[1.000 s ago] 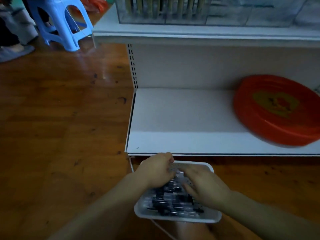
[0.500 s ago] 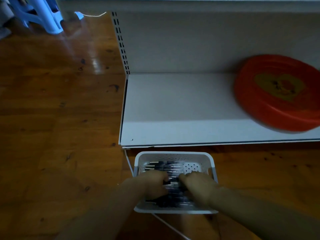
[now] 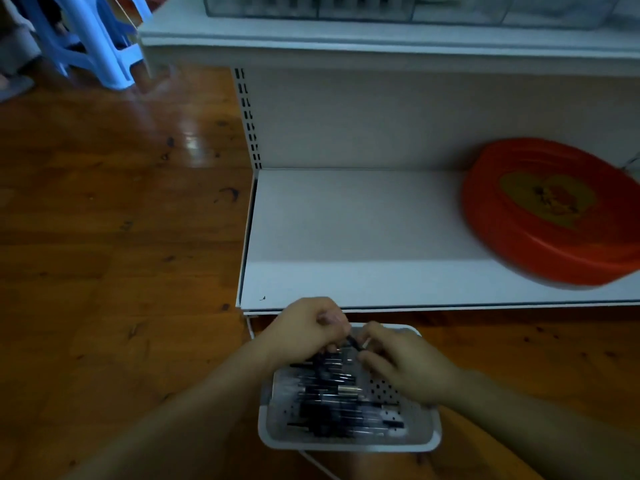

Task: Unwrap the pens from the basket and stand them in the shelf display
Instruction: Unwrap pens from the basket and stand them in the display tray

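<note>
Glossy brown wooden floor (image 3: 114,237) underneath. Left hand (image 3: 304,329) and right hand (image 3: 405,362) meeting above far end of white perforated plastic basket (image 3: 346,441), both pinching one dark wrapped pen (image 3: 354,341) between fingertips. Heap of black pens (image 3: 339,400) in basket — just before white metal shelf (image 3: 363,237); red oval tray (image 3: 554,213) on shelf, right.

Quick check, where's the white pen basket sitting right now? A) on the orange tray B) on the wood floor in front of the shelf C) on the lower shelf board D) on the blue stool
B: the basket rests on the wood floor, in front of the lower shelf board, under both hands.
</note>
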### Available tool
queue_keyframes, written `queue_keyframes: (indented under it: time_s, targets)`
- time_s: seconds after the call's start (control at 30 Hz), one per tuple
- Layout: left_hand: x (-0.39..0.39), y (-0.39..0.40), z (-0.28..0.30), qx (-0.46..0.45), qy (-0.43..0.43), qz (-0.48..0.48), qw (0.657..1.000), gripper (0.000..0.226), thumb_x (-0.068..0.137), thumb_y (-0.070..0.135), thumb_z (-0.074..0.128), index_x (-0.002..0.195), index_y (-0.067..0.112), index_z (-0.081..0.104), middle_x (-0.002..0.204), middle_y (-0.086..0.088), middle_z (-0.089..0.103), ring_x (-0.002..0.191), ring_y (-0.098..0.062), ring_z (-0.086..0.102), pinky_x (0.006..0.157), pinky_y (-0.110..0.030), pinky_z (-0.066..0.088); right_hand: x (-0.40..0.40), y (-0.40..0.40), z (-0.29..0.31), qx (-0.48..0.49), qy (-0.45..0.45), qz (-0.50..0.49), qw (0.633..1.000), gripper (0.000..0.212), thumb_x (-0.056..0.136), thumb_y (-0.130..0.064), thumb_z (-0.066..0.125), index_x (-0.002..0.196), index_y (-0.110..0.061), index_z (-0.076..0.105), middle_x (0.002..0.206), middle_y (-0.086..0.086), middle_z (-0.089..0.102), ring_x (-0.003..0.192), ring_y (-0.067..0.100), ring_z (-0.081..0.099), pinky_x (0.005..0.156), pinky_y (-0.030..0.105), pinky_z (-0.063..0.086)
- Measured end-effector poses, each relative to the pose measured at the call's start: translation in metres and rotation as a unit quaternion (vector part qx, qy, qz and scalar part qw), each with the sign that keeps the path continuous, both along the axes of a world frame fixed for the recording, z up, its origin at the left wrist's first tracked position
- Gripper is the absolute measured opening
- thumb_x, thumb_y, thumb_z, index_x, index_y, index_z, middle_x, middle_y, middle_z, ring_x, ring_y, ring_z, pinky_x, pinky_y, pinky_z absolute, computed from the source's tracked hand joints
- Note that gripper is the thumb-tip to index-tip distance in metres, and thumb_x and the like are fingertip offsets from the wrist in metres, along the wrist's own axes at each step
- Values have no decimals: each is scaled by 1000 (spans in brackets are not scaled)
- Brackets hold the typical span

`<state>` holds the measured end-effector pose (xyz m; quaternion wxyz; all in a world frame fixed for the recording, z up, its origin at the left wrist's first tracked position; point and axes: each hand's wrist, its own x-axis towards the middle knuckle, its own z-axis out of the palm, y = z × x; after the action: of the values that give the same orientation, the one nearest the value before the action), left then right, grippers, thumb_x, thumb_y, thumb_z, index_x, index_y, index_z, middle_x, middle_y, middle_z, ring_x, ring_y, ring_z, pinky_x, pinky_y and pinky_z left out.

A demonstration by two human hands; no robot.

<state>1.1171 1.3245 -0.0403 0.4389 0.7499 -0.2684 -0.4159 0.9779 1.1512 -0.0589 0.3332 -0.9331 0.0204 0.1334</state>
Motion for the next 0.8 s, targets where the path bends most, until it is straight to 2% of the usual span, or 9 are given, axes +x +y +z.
queue_keyframes:
  time_s: [0.07,0.13,0.23,0.37,0.47,0.53,0.6,0.7,0.8]
  targets:
    - [4,-6,18,-44,37,41,997,12,91,16,70,96,5,69,77,-10,70,68,-17,66,65,-27,55,5,2,13,119,4,-48,992,9,102,-30,54,107,-23,50,85,-1,74,77,10,68,73,34,55]
    - [8,-11,32,-66,68,46,994,16,91,20,71,96,4,69,78,-10,70,69,-15,65,64,-24,53,10,4,29,249,-3,-97,964,8,102,-20,56,103,-13,52,84,9,74,77,23,72,74,38,59]
    - [13,-13,53,-72,85,10,994,18,94,23,67,96,5,70,80,-5,70,74,-13,65,70,-24,53,14,6,53,329,-7,-144,933,14,100,-18,59,97,-4,57,75,10,73,71,30,71,70,40,59]
    - [22,-21,90,-89,40,-16,995,22,99,25,59,98,5,69,84,-6,72,79,-16,69,73,-28,57,22,3,84,281,-65,-158,944,31,91,-39,63,80,-10,69,67,7,70,63,21,68,64,34,57]
    - [29,-24,123,-92,-10,-48,995,23,102,23,53,103,6,69,88,-5,75,83,-19,72,80,-34,59,26,0,115,226,-139,-188,945,30,89,-42,63,77,-15,71,69,1,72,61,13,68,59,35,57]
    - [32,-24,142,-86,-32,-83,992,26,104,25,49,106,7,68,95,-5,76,91,-21,73,87,-37,59,30,-4,134,163,-217,-209,939,21,92,-38,64,82,-21,70,72,-6,71,62,8,68,57,33,55]
    - [34,-24,160,-87,-39,-100,990,26,104,26,48,105,9,67,97,-5,75,95,-21,73,89,-39,58,36,-6,151,152,-285,-227,919,6,92,-34,67,94,-28,66,81,-9,70,72,11,68,61,35,55]
    - [34,-23,181,-99,-77,-114,986,26,105,25,46,114,11,67,98,-4,74,93,-13,72,85,-30,58,44,-4,173,175,-330,-217,902,26,93,-25,68,118,-33,63,98,-14,68,88,15,68,71,38,58]
    - [34,-21,194,-123,-102,-119,980,27,105,24,46,117,12,66,101,-8,74,93,-12,71,84,-28,58,49,-1,193,147,-360,-207,898,29,93,-22,69,121,-30,67,99,-12,71,90,15,70,77,44,58]
